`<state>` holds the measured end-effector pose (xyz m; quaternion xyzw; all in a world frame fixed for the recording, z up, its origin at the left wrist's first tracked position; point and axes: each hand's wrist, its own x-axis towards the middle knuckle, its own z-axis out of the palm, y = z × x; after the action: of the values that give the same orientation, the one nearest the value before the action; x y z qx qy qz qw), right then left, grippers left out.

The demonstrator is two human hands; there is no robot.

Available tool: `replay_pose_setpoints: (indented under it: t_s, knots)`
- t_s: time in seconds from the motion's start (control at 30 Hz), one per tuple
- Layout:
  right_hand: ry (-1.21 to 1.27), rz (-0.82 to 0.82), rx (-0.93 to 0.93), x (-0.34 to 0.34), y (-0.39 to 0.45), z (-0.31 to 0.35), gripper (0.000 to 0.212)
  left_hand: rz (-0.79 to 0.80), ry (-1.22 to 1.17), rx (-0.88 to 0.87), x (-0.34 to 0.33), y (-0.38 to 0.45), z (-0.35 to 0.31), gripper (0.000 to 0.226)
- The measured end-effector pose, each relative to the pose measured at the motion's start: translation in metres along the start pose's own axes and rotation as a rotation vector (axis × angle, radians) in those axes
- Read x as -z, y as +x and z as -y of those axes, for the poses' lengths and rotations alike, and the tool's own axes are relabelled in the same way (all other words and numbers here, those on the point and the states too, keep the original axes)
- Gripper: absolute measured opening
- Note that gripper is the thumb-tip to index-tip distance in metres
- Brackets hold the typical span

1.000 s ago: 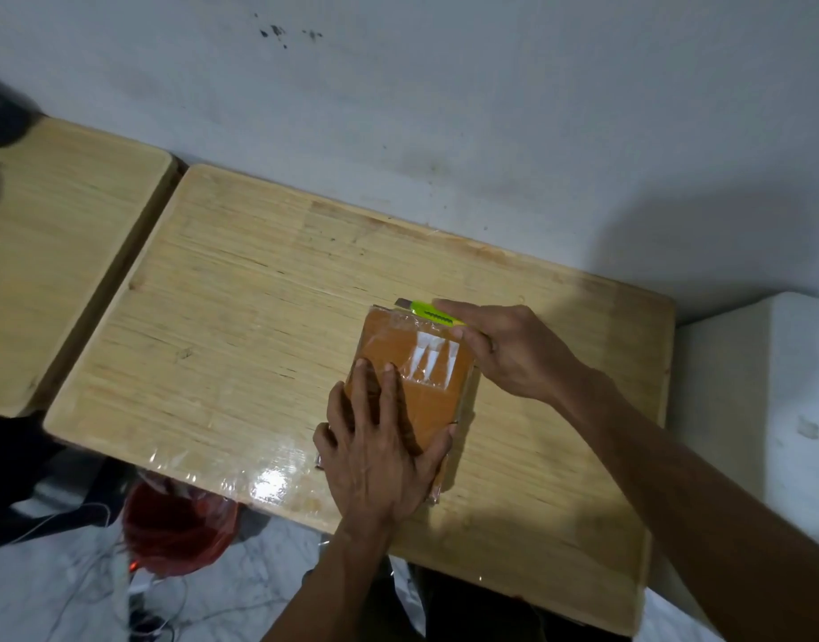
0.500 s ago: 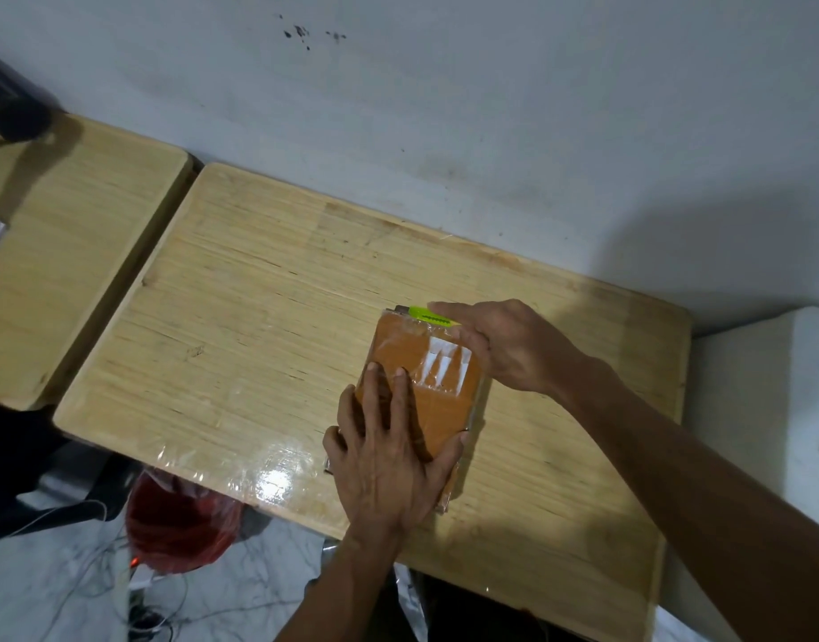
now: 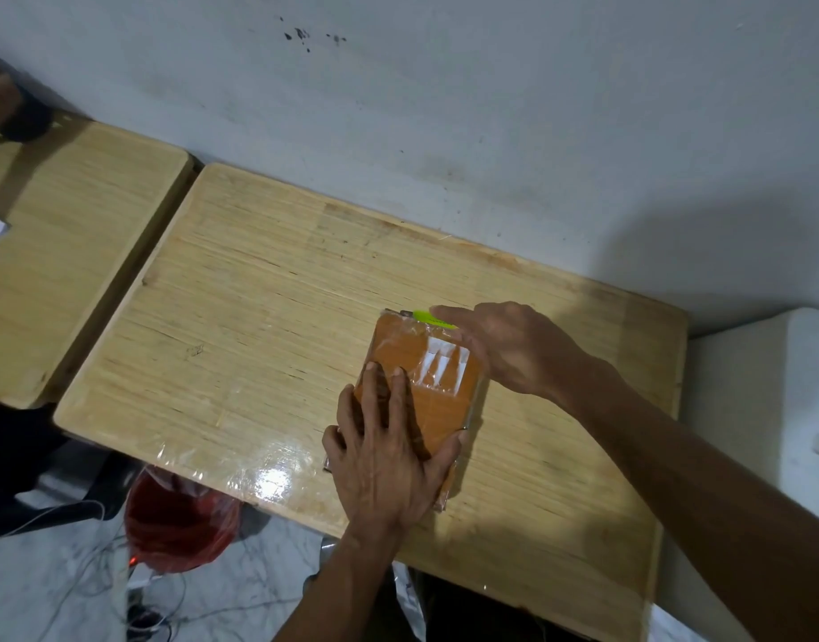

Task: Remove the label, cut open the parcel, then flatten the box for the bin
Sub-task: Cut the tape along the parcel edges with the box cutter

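Left hand point(image 3: 384, 451) lies flat, pinning the parcel point(image 3: 421, 391); right hand point(image 3: 514, 345) pinches a green cutter point(image 3: 433, 318) at its far edge. Looks light, stiff, tape-slick, so hold it flat.

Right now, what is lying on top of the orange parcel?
The left hand rests flat on the orange parcel, fingers straight. White label remnants show under clear tape. The right hand holds a green cutter at its far edge. The blade is hidden.
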<state>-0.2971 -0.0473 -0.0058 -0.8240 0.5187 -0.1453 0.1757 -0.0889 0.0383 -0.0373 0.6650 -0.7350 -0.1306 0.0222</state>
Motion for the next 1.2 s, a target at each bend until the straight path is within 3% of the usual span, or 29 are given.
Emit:
replay_pose_setpoints:
  t_s: [0.37,0.77,1.2]
  knots:
    - [-0.088,0.034,-0.001,0.016,-0.010,0.009,0.042,0.010,0.005,0.007,0.000,-0.001,0.000,0.103]
    - [-0.085,0.220,-0.199,0.033,-0.036,0.002,0.046,0.019,0.003,0.003,-0.001,-0.001,0.000,0.103]
    - [-0.117,0.206,-0.287,0.039,-0.068,-0.008,0.045,0.023,0.021,-0.010,-0.001,-0.002,0.000,0.103]
